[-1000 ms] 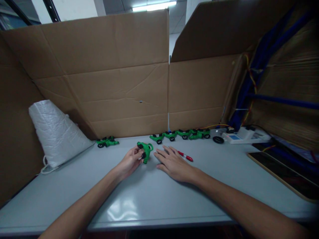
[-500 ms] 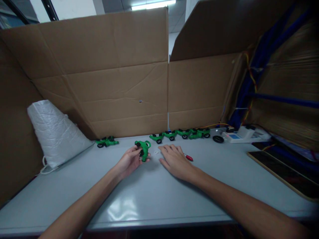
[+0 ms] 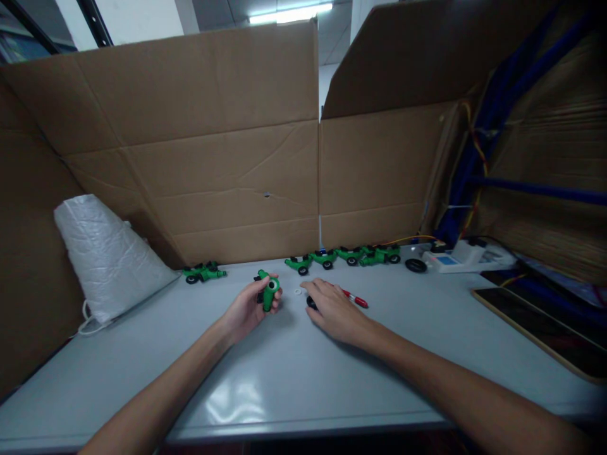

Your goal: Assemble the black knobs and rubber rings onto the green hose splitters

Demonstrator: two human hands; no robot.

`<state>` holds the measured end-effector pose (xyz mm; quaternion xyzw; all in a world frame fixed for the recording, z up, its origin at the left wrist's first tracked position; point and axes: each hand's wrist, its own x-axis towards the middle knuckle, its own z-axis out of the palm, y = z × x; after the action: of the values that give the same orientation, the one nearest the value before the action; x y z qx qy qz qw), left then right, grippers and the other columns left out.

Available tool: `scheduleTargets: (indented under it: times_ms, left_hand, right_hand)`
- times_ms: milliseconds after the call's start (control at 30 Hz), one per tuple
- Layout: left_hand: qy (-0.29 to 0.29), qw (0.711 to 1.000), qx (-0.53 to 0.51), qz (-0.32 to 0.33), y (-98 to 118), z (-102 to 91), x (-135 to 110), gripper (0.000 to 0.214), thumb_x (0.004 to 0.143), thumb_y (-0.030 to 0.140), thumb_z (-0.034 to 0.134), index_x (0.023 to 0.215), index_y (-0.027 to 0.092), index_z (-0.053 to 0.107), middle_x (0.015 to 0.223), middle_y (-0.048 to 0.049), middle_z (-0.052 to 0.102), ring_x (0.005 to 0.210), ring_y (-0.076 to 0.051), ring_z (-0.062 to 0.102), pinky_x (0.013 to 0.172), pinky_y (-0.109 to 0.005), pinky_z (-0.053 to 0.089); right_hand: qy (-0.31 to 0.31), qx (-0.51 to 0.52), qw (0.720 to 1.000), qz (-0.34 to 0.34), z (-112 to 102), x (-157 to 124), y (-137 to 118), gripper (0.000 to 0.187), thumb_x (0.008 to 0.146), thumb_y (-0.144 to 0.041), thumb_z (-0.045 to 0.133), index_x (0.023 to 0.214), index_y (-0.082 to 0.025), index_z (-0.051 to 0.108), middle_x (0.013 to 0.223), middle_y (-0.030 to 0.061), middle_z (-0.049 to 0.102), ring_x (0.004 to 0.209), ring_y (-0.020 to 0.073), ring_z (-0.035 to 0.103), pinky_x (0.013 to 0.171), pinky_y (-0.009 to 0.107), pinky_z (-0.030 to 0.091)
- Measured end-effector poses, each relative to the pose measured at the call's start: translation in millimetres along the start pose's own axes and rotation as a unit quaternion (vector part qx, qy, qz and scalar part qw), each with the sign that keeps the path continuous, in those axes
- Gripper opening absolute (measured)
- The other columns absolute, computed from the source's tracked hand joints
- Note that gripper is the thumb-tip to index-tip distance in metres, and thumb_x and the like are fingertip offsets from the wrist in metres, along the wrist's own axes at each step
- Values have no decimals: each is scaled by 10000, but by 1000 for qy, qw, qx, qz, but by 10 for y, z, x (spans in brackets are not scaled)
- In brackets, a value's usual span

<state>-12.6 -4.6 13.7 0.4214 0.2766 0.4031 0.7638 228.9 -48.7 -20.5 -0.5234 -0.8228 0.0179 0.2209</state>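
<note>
Cardboard walls [image 3: 213,158]: behind and beside the table [image 3: 294,379].
White bag [image 3: 107,253]: far left, well apart.
Left hand [image 3: 246,309]: curled shut round green fitting [image 3: 269,292], mid-table.
Right hand [image 3: 334,309]: bent over black part [image 3: 310,303]; hold unclear.
Fitting: probably light, stiff plastic; best pinched by the body.
Clutter: spare fittings [image 3: 351,256] behind, red pen [image 3: 358,299], white ring [image 3: 298,292] between hands.

Left hand [image 3: 246,309] grips a green fitting [image 3: 269,294]; right hand [image 3: 334,309] (palm down) touches a black part [image 3: 310,304].

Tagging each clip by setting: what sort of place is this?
Probably a small assembly or packing workstation: a grey table walled in by cardboard sheets, a row of identical green plastic fittings along the back, another green fitting in the left hand, and a white woven sack beside.
</note>
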Motion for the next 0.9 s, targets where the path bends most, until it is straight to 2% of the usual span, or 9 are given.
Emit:
scheduleTargets:
  times_ms: [100,200,400,533,667,800,900]
  left_hand:
    - [-4,1000,12,2,-2,3,10,376,939,418,778,1171,131,710,754,-21,610,646,-129,583,611,-234,486]
    - [-17,1000,11,5,-4,-2,17,373,953,455,753,1138,133,715,706,-5,580,605,-119,549,585,-228,465]
    - [13,998,52,20,-27,-9,28,406,940,479,782,1138,135,701,775,-41,669,626,-128,604,581,-220,465]
    - [22,997,73,34,-56,-6,37,424,934,497,795,1131,139,684,827,-60,706,657,-126,622,597,-212,466]
    - [24,996,77,40,-71,3,36,453,914,506,815,1147,145,674,859,-69,720,671,-131,629,587,-216,446]
    - [29,994,99,45,-88,24,27,493,903,482,829,1214,143,653,933,-88,728,719,-149,648,599,-231,437]
    - [27,988,133,74,-130,22,42,532,881,482,850,1235,144,643,971,-91,725,752,-161,652,610,-243,433]
  right_hand:
    - [9,40,999,-12,-2,2,4,468,957,-73,554,1413,-179,555,1271,140,646,1240,313,595,1070,423,453]
    - [13,62,998,-19,9,9,20,483,948,-50,541,1410,-188,554,1269,127,654,1226,292,604,1068,409,465]
    - [4,74,997,-26,33,15,56,415,978,-50,535,1370,-177,584,1262,125,658,1222,274,618,1066,396,476]
    - [23,88,995,-34,17,16,40,279,1042,-127,560,1310,-188,610,1242,114,654,1191,266,635,1034,387,491]
    - [57,118,991,-22,-14,41,3,85,1091,-263,572,1130,-208,623,1144,83,661,1073,252,658,949,369,501]
    - [86,162,983,16,-70,57,-43,170,1106,-387,553,1061,-224,573,994,45,663,885,235,651,798,352,490]
    - [99,198,975,-4,-125,43,-82,166,1107,-387,544,1140,-225,560,982,40,666,864,228,646,781,347,490]
